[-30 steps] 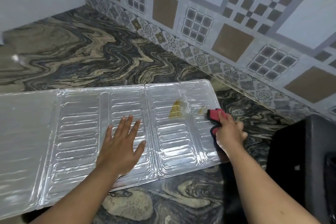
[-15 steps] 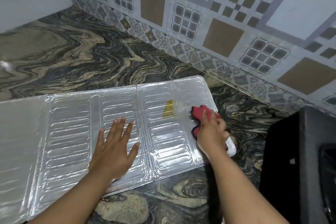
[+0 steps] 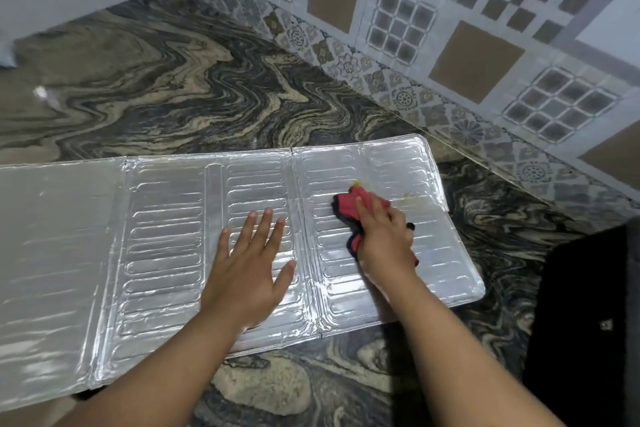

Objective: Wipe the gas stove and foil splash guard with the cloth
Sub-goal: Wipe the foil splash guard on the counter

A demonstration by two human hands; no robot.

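The foil splash guard (image 3: 166, 239) lies flat and unfolded on the marbled counter, its ribbed panels facing up. My left hand (image 3: 247, 263) presses flat on the middle panel with fingers spread. My right hand (image 3: 384, 239) grips a red and black cloth (image 3: 348, 206) and holds it against the right panel. A small yellow smear (image 3: 410, 196) shows on the foil just right of the cloth. The black gas stove (image 3: 588, 315) fills the lower right corner, only partly in view.
The marbled counter (image 3: 180, 90) stretches behind the guard up to a patterned tile wall (image 3: 450, 28) at the back. A plain white wall closes the far left. A small pale object (image 3: 7, 57) sits at the left edge.
My right hand has dragged the cloth leftward over the yellow stain on the right panel, and most of the stain is gone. My left hand has stayed flat on the middle panel.
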